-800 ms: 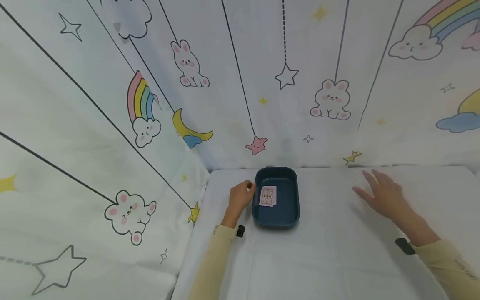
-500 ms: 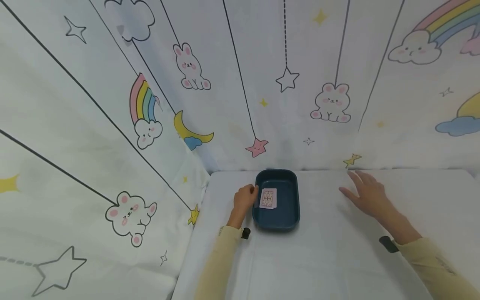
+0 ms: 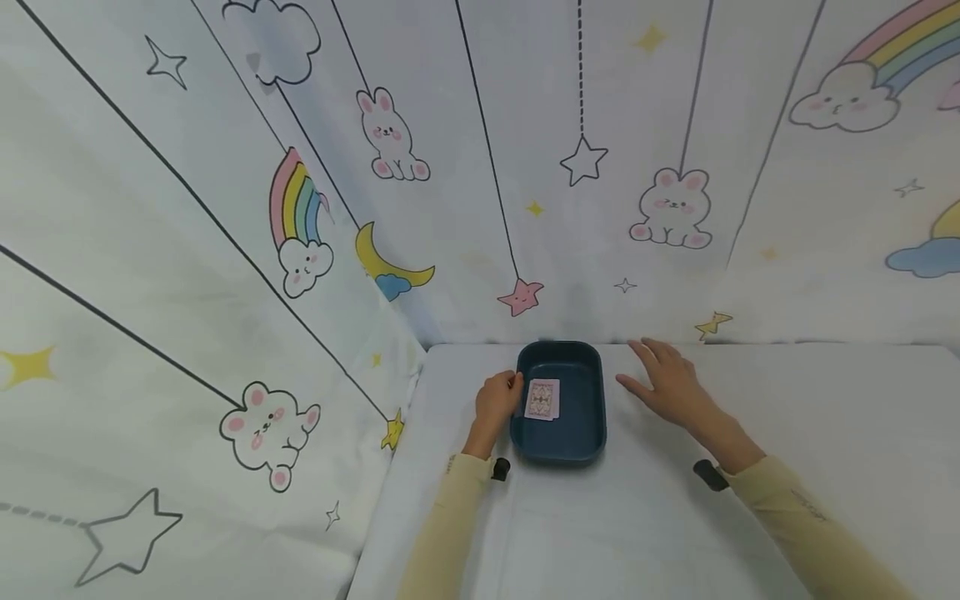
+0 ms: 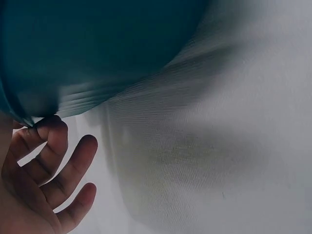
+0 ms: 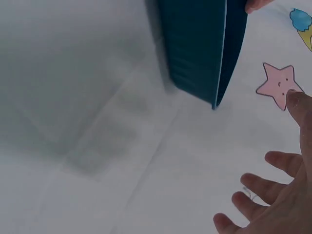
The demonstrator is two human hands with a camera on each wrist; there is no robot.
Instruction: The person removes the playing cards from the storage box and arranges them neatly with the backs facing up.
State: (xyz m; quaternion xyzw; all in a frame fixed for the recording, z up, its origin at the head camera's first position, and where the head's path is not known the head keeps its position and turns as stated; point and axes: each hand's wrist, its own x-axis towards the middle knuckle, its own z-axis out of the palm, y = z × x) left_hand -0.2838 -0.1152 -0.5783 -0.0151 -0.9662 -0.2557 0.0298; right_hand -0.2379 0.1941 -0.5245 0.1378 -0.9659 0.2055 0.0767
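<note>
Head view: white cloth-covered tabletop (image 3: 577, 542) spans the foreground. Beyond, a dark-blue rounded rectangular tray (image 3: 581, 437) carries red-and-white patterned cards (image 3: 542, 399) near its left wall. Left hand (image 3: 497, 402): fingers clamped on left rim. Right hand (image 3: 669, 390): fingers apart, gap to right rim.

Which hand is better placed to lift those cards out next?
Probably the right hand: it is open, holds nothing and hovers just right of the blue tray. The left hand is nearer the cards, but it pinches the tray at its edge.
</note>
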